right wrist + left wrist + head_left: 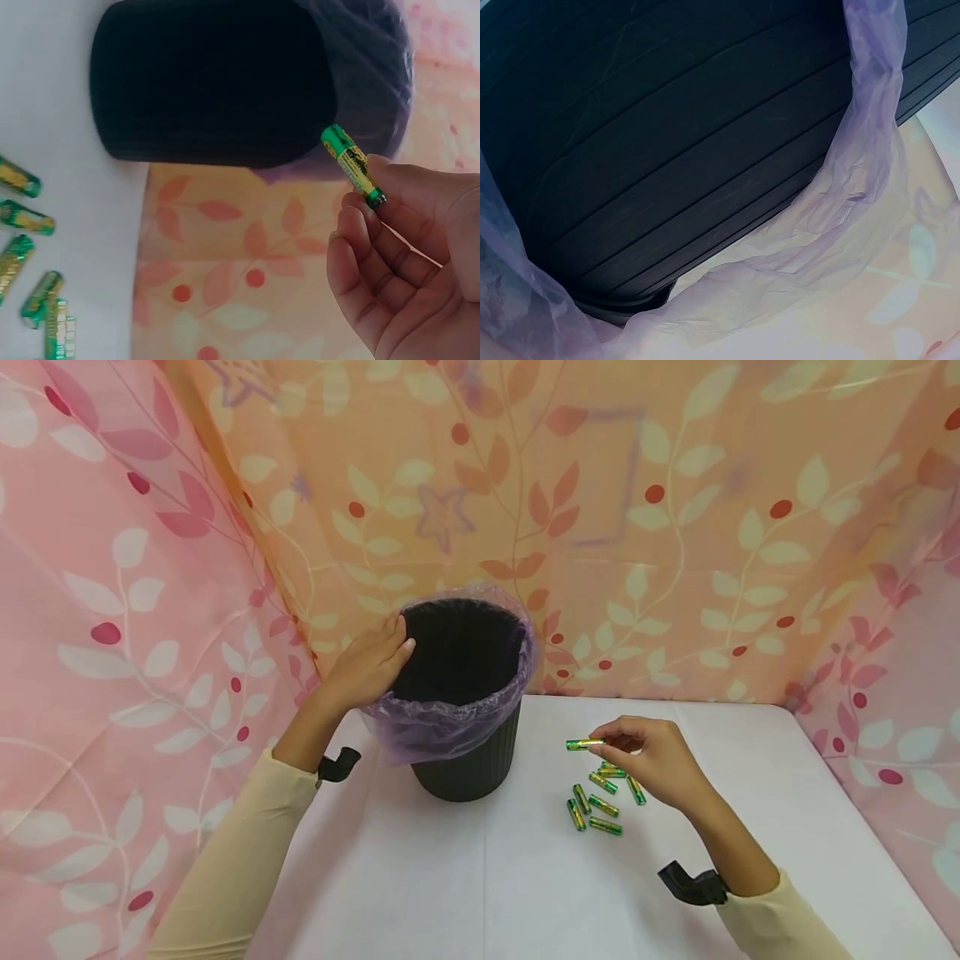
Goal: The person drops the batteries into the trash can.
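Observation:
A green and yellow battery [585, 744] is pinched between the thumb and fingertips of my right hand [651, 756], above the table. The right wrist view shows this battery [351, 165] tilted, one end sticking out past the fingers. Below that hand, several similar batteries [603, 805] lie scattered on the cloth. Left of them stands a black ribbed bin [468, 772] with a purple plastic bag [442, 731] folded over its rim. My left hand [367, 667] rests with extended fingers against the bin's left rim, over the bag. That hand is out of sight in the left wrist view.
A white cloth covers the table [525, 893], whose far edge meets an orange leaf-patterned curtain [600, 568]. Pink patterned curtains hang at the left [135, 693] and right sides. Each wrist carries a black camera mount [693, 887].

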`<state>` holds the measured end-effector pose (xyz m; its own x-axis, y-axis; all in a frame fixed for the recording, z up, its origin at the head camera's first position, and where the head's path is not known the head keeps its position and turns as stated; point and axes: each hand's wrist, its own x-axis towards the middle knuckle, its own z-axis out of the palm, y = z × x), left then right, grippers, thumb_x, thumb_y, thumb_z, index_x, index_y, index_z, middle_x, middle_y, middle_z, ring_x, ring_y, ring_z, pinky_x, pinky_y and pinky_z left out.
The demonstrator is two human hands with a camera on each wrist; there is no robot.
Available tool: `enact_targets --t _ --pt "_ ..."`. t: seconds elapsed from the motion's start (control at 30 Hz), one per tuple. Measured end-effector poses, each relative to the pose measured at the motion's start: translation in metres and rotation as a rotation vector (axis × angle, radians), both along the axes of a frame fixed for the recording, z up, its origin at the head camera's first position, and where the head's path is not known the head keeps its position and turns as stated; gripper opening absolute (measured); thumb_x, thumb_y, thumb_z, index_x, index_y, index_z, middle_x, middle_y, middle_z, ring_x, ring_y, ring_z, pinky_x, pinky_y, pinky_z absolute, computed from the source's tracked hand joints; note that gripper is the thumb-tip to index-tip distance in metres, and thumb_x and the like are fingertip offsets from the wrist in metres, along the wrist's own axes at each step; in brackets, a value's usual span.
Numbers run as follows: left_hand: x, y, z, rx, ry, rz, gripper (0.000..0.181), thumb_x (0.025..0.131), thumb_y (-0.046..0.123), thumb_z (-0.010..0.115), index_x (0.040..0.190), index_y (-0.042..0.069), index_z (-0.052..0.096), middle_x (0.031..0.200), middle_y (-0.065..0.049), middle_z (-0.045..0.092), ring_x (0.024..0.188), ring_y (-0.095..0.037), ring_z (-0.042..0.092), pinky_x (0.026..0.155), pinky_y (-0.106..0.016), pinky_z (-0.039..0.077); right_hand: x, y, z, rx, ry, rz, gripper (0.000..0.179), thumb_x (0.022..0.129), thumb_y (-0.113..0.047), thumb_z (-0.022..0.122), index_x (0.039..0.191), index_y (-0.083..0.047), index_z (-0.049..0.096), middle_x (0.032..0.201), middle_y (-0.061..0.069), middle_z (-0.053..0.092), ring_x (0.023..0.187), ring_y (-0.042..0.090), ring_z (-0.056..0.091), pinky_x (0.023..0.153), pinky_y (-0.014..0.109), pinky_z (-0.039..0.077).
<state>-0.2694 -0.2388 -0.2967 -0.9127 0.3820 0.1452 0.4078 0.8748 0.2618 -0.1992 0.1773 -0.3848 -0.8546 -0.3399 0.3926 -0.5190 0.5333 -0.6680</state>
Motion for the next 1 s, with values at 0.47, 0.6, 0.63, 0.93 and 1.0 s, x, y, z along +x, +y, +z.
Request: enact_targets --t 0.47,0.6,0.63,0.93,1.0 --pt "0.001 0.001 0.001 0.004 -0.015 0.006 0.062 0.112 0.032 0.025 0.156 -0.011 0.015 0.166 -0.026 0.008 0.155 -0.038 0.005 0.125 -0.051 0.003 -0.012 -0.025 0.058 0.013 0.175 0.103 0.016 0.086 -0.011 0.082 0.102 -0.015 0.08 0.086 -0.01 0.074 0.073 0.008 0.066 0.066 0.021 0.057" --pt "0.001 0.001 0.001 0.003 -0.023 0.008 0.063 0.112 0.033 0.024 0.157 -0.01 0.014 0.167 -0.025 0.007 0.155 -0.035 0.003 0.125 -0.05 0.002 -0.013 -0.031 0.074 -0.016 0.196 0.138 0.016 0.086 -0.009 0.082 0.101 -0.015 0.081 0.085 -0.009 0.074 0.07 0.008 0.067 0.063 0.022 0.056" --pt "0.0 0.001 0.001 0.002 -0.025 0.008 0.064 0.112 0.034 0.024 0.157 -0.01 0.014 0.167 -0.025 0.007 0.155 -0.035 0.002 0.125 -0.05 0.001 -0.014 -0.033 0.079 -0.025 0.201 0.147 0.016 0.086 -0.009 0.082 0.1 -0.014 0.08 0.085 -0.009 0.074 0.07 0.008 0.067 0.063 0.022 0.057" --pt "0.0 0.0 0.001 0.003 -0.027 0.009 0.063 0.112 0.033 0.024 0.157 -0.01 0.013 0.166 -0.026 0.007 0.155 -0.035 0.002 0.125 -0.052 0.003 -0.019 -0.052 0.106 -0.055 0.23 0.181 0.016 0.084 -0.009 0.084 0.1 -0.012 0.081 0.084 -0.003 0.077 0.07 0.011 0.072 0.062 0.02 0.054" --pt "-0.001 0.0 0.0 -0.001 -0.027 0.007 0.063 0.112 0.033 0.024 0.157 -0.01 0.014 0.166 -0.026 0.008 0.155 -0.036 0.003 0.125 -0.052 0.003 -0.02 -0.055 0.109 -0.048 0.219 0.176 0.015 0.085 -0.01 0.083 0.1 -0.012 0.081 0.084 -0.003 0.077 0.07 0.011 0.072 0.062 0.02 0.054"
